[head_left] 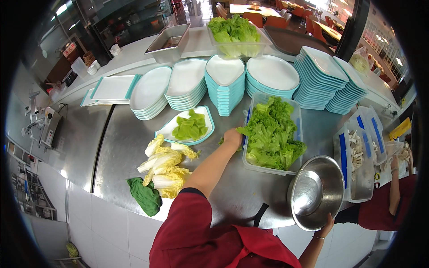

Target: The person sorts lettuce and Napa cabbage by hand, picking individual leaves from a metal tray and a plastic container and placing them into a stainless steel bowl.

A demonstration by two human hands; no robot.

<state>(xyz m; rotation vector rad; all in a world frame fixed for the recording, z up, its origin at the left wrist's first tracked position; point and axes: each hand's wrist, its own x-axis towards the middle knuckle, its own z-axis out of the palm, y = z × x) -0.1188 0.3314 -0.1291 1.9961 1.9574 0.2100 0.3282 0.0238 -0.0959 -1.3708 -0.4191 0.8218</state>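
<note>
My left hand (pixel 232 138) is against the left wall of a clear plastic bin (pixel 270 169) heaped with green leaf lettuce (pixel 273 134). Its fingers look curled, and what they hold, if anything, is hidden. A scrap of green leaf shows beside it on the steel counter. With my right hand (pixel 327 227) I grip the lower rim of a tilted steel bowl (pixel 315 190), which has nothing in it. Left of my forearm lie several pale yellow napa cabbage pieces (pixel 165 167) and a crumpled green cloth (pixel 145 195). Behind them, a plate (pixel 203 139) carries sliced green vegetable (pixel 190 126).
Stacks of white-and-turquoise plates (pixel 225 85) line the counter's back. On the ledge above stand a steel pan (pixel 169 42), a second lettuce bin (pixel 239 44) and a brown tray (pixel 295 40). At right, bins of pale strips (pixel 355 152) sit near a co-worker's arm (pixel 395 187).
</note>
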